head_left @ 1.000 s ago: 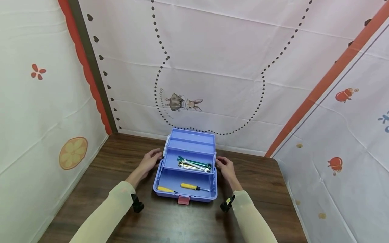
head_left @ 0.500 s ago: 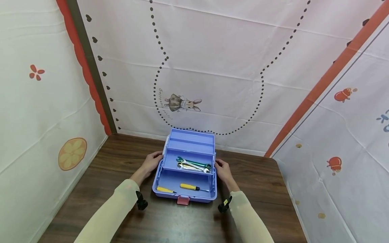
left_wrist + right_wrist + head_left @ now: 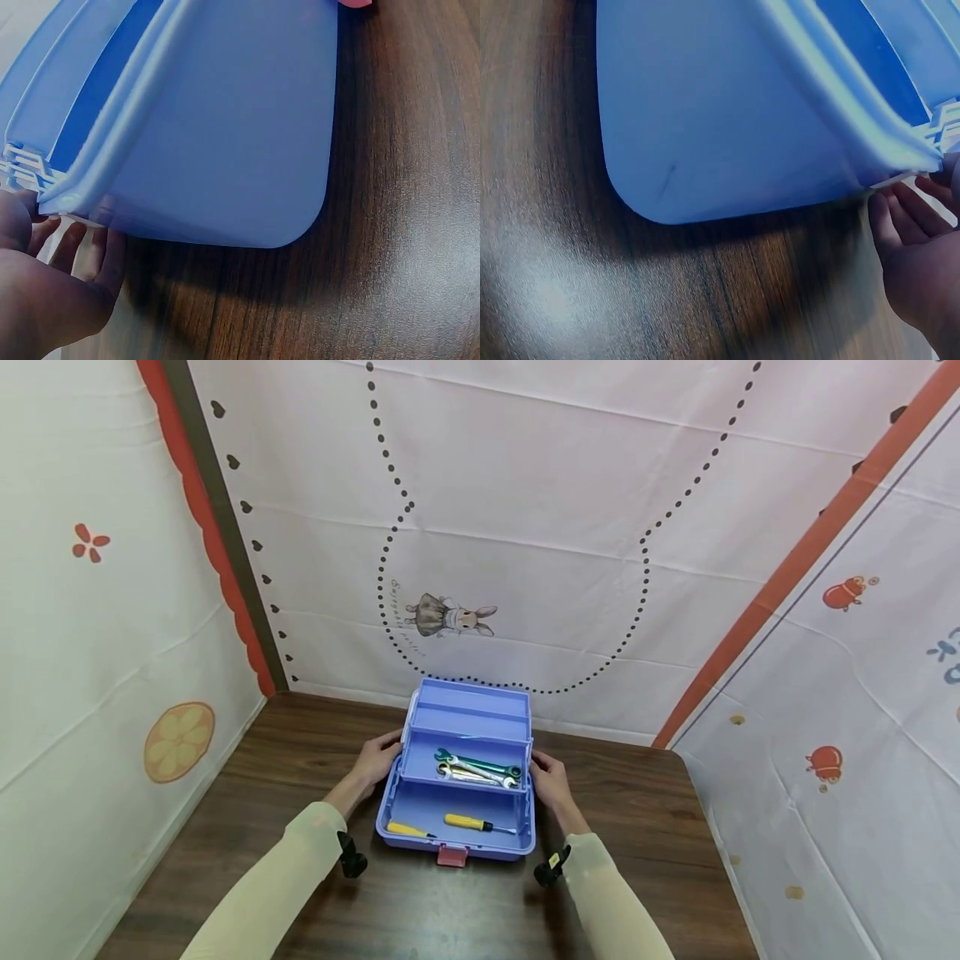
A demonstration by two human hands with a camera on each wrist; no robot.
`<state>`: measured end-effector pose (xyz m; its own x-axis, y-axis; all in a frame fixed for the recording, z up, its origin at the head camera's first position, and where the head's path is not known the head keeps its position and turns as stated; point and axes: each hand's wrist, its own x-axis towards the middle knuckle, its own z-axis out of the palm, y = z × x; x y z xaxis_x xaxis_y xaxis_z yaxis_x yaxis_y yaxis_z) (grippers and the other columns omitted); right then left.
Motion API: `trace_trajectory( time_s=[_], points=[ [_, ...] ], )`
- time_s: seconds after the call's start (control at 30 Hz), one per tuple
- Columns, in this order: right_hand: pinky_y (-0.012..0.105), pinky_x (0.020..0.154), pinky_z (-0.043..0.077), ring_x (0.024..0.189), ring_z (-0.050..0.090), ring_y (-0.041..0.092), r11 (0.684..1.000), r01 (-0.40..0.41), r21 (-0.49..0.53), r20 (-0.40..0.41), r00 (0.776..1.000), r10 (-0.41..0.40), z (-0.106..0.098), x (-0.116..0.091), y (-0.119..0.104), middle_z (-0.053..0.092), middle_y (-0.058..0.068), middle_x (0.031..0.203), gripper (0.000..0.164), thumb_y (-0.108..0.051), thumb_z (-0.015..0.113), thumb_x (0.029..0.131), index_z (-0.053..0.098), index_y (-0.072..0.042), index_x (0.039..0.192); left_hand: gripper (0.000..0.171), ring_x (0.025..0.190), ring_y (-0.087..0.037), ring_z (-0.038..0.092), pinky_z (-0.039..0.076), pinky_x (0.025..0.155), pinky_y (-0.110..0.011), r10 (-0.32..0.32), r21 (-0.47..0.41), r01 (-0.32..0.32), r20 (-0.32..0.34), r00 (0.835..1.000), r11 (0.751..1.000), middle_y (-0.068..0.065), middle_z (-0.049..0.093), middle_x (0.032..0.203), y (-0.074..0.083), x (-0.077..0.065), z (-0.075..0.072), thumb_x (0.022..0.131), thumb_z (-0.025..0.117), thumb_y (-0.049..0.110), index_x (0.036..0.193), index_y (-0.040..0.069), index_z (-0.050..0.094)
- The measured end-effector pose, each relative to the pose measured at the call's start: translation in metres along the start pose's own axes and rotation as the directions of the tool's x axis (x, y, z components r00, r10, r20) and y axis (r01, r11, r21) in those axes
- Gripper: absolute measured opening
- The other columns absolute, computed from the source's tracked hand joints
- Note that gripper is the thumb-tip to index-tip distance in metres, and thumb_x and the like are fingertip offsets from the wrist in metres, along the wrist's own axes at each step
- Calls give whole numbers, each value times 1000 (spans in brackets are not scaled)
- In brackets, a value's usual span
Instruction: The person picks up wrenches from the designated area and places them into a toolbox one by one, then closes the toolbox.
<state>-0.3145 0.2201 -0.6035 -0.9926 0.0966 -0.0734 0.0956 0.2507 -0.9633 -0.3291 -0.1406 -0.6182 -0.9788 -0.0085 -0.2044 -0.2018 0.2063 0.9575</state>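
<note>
A blue-purple toolbox (image 3: pixel 457 847) stands on the table with its lid swung back and its upper tray (image 3: pixel 420 768) raised. Several wrenches (image 3: pixel 480 768), green and silver, lie in that tray. Two yellow-handled screwdrivers lie in the bottom: one screwdriver (image 3: pixel 468 822) at the middle, another screwdriver (image 3: pixel 408 829) at the left. My left hand (image 3: pixel 375 758) grips the back left corner by the hinge; in the left wrist view the fingers (image 3: pixel 90 255) curl under the rim. My right hand (image 3: pixel 551 781) holds the opposite back corner, its fingers (image 3: pixel 900 217) also beneath the rim. Some fingertips are hidden.
The dark wood table (image 3: pixel 637 860) extends to both sides and in front of the toolbox. A printed cloth wall (image 3: pixel 525 577) rises close behind the lid. Further cloth stands at the left and right. A red latch (image 3: pixel 452 857) hangs at the toolbox's front.
My left hand has moved right and in against the toolbox's back corner, and my right hand has moved slightly left onto its corner. Toolbox and tools look unmoved.
</note>
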Motion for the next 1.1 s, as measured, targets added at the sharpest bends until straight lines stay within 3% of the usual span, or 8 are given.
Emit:
trace_trajectory(
  time_s=[0.3,0.4,0.57,0.77,0.97,1.1],
  points=[
    [42,104,52,122,61,31,997,64,-42,-19,998,-65,-2,0,-3,63,26,141,38,-9,54,110,61,6,144,47,135,-33,57,49,109,-43,81,-16,-81,-22,997,997,-21,58,151,3,3,0,111,55,15,158,10,51],
    [35,98,55,116,64,26,994,106,-37,-7,994,-106,-5,-1,-6,65,27,139,39,-11,54,110,61,7,143,47,133,-34,59,52,105,-38,101,-51,-102,-26,995,993,-22,61,147,5,4,-2,110,56,11,157,9,52],
    [24,85,59,100,70,16,981,178,73,22,983,-180,-13,-4,-11,71,28,125,38,-9,54,109,61,13,139,47,134,-33,59,53,103,-32,132,-68,-134,-31,991,989,-22,62,145,10,3,-4,108,57,7,155,7,54],
    [27,88,61,104,72,20,987,131,95,58,989,-137,-20,-8,-22,68,32,128,35,-5,51,111,61,13,140,47,130,-30,62,54,103,-36,132,-60,-132,-13,991,989,-22,63,144,21,-3,-8,108,56,7,156,8,54],
    [28,94,59,113,71,27,986,165,34,51,985,-167,-25,-9,-29,66,34,131,34,-5,51,112,60,17,136,45,109,-26,66,55,102,-48,106,-85,-105,9,994,991,-21,67,135,33,-6,-12,111,48,10,155,8,54],
    [41,100,58,116,70,35,985,164,44,54,985,-166,-27,-11,-34,67,35,128,36,-8,49,113,61,19,135,45,111,-25,63,53,105,-52,97,-67,-95,26,995,993,-20,66,135,37,-7,-15,112,45,15,156,9,54]
  ],
)
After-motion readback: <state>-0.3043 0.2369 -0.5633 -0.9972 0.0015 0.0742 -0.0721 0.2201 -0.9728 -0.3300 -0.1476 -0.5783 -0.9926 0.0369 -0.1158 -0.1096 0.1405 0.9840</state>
